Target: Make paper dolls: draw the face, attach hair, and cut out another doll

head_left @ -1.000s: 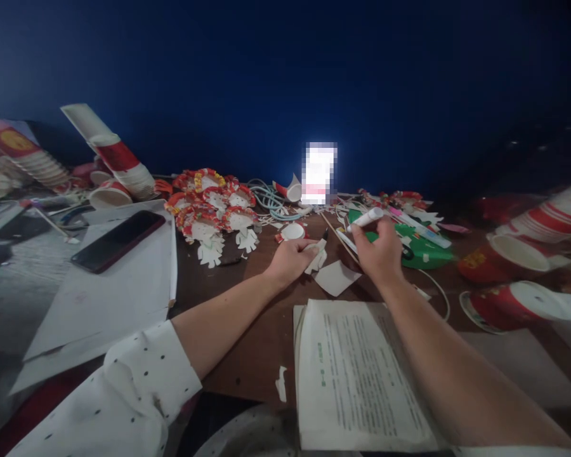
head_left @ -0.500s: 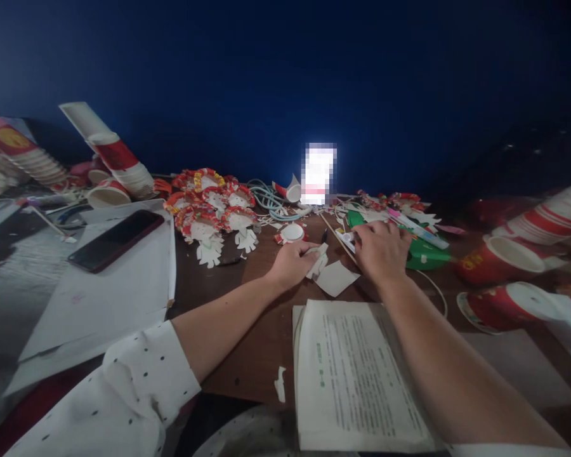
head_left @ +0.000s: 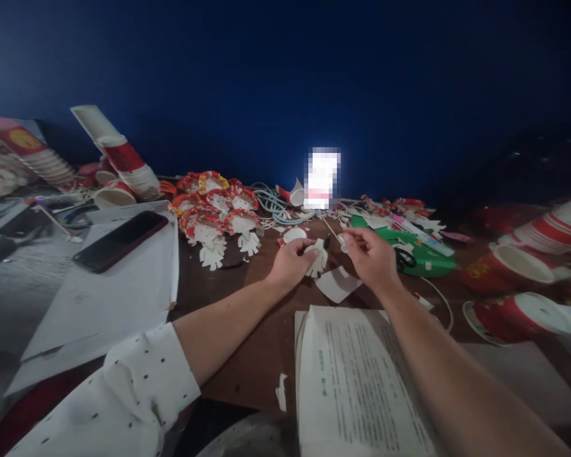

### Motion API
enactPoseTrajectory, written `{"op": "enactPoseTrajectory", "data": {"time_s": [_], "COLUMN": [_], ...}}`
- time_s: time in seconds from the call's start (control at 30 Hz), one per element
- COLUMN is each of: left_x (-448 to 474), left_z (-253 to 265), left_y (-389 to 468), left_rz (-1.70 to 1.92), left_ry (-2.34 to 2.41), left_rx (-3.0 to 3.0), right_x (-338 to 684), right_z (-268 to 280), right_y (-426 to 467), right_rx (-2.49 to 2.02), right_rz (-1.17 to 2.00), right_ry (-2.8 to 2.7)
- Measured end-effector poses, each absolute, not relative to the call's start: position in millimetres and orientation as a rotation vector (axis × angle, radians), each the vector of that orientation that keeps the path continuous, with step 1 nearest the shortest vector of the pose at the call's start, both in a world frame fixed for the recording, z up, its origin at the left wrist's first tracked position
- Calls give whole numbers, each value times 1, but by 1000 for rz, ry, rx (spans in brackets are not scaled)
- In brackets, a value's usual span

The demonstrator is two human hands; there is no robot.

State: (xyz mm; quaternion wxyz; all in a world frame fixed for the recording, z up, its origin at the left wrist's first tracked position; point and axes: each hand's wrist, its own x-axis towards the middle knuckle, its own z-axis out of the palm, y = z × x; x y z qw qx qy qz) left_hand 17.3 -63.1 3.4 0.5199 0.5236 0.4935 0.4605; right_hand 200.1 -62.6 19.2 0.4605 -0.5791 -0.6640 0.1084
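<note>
Centrally, the left hand (head_left: 290, 263) pinched a white paper cutout (head_left: 318, 259) over the surface (head_left: 252, 365), beyond a printed booklet (head_left: 361, 381).
The right hand (head_left: 374, 259) curled its fingers nearby, its grip unclear. Nested red-and-white paper cups (head_left: 124, 157) leaned at either side; the gold mark (head_left: 476, 273) on one red cup (head_left: 492, 270) and the booklet's green heading (head_left: 323, 374) were too blurred to read.

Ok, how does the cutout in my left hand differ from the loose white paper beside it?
The cutout is pinched in your left hand; the loose paper lies on the table. The cutout has an irregular outline; the loose paper has smoother edges. Both are whitish.
</note>
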Motion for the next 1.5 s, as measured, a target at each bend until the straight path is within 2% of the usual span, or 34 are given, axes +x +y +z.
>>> {"op": "enactPoseTrajectory", "data": {"time_s": [0.07, 0.23, 0.37, 0.5, 0.63, 0.73, 0.87, 1.0, 1.2, 1.5], "left_x": [18, 21, 15, -5, -20, -19, -16, -15, -10, -9], "left_z": [3, 5, 13, 15, 6, 1, 2, 7, 12, 17], "left_y": [-62, -67, -64, -43, -23, -23, -27, -26, -37, -49], "left_rz": [1139, 1229, 1285, 1437, 1159, 936, 838, 967, 1233, 1474], "left_ry": [1174, 1088, 996, 1343, 1780, 1912, 1983, 1890, 1509, 1340], "left_rx": [1278, 1394, 1464, 1607, 1945, 1978, 1936, 1920, 1820, 2386], "right_x": [192, 177, 177, 183, 183, 179, 174, 169, 158, 148], "right_z": [25, 32, 29, 24, 22, 24, 28, 30, 26, 24], "right_y": [-69, -79, -76, -71, -70, -71, -74, -77, -82, -84], "right_rx": [-1413, -1363, -1337, -1379, -1380, -1341, -1340, -1341, -1326, -1373], "right_rz": [484, 628, 709, 705, 728, 788, 791, 831, 965, 1240], "right_ry": [-1620, -1709, -1570, -1379, -1296, -1271, -1277, -1278, -1317, -1046]}}
